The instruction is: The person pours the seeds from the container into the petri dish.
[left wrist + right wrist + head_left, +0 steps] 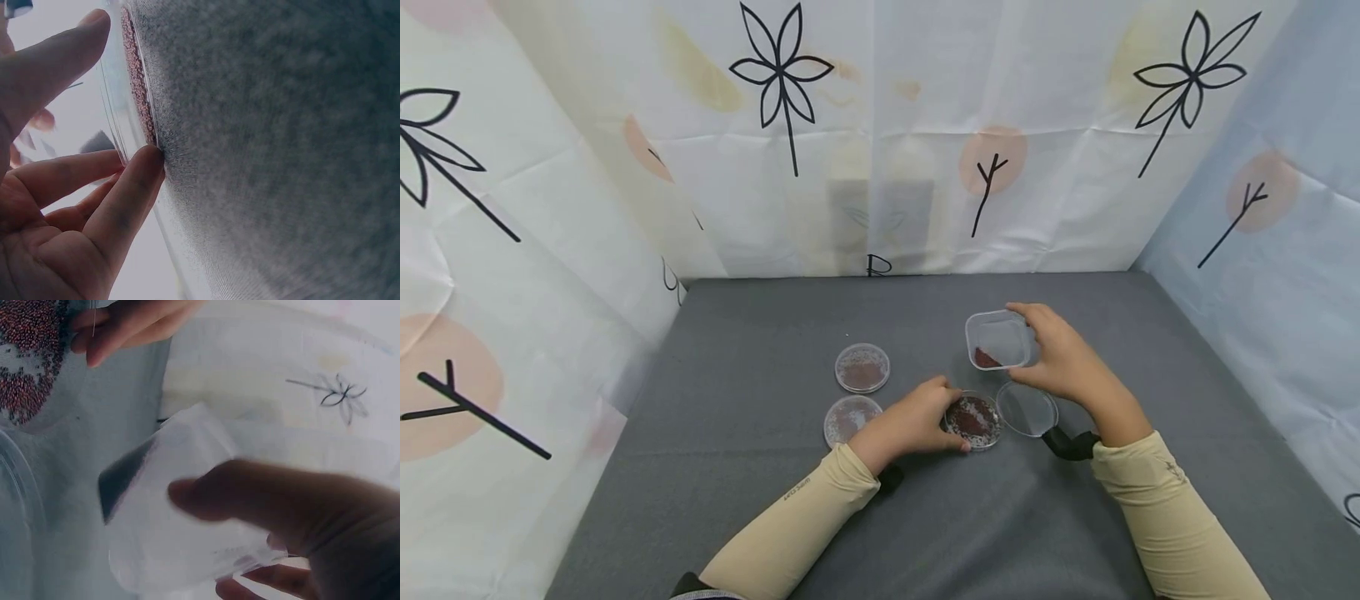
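Observation:
My left hand (912,422) grips a round clear petri dish (974,420) on the table, thumb and fingers at its rim. Small red-brown grains (28,394) lie unevenly in the dish, with pale gaps between. From the side, in the left wrist view, they form a thin layer (139,81) low against the wall. Held tilted just behind and above is a square translucent plastic tub (997,333), pinched at its side by my right hand (1067,362). A small heap of the same grains (987,359) sits in the tub's lower corner.
A clear round dish or lid (1028,410) lies right of the gripped dish, below the right hand. Two more petri dishes stand to the left, the rear one (862,368) with brownish contents, the front one (850,417) partly behind the left wrist. Grey cloth (760,350) covers the table.

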`<state>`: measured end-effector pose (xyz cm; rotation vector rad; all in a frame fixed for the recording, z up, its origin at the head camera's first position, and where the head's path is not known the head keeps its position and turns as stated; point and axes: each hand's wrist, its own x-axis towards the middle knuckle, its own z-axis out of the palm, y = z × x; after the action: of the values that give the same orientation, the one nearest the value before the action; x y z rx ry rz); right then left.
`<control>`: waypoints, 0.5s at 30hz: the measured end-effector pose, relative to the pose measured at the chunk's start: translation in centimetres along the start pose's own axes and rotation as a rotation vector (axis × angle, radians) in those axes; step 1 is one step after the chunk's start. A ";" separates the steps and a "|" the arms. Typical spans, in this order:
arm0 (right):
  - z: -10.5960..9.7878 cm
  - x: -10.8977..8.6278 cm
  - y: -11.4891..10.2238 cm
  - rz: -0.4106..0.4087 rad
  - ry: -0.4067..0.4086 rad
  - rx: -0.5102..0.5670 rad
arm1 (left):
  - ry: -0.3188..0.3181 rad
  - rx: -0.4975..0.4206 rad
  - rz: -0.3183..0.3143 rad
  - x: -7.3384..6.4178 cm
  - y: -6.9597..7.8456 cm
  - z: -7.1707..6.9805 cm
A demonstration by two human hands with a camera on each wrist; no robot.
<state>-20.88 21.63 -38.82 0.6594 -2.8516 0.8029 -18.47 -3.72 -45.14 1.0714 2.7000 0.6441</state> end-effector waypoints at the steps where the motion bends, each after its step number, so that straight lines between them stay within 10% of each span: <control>1: 0.3 0.5 0.5 0.016 -0.016 0.055 | 0.004 -0.001 0.002 0.0 0.0 0.0; 6: 2.0 2.3 2.3 0.086 -0.097 0.247 | 0.002 -0.008 0.006 0.1 0.0 0.0; 15: 3.1 3.7 3.2 0.116 -0.163 0.254 | -0.019 -0.005 -0.013 0.1 0.0 -0.1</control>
<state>-25.57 21.06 -42.23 0.6167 -2.9841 1.1970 -18.57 -3.68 -45.02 1.0526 2.6857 0.6351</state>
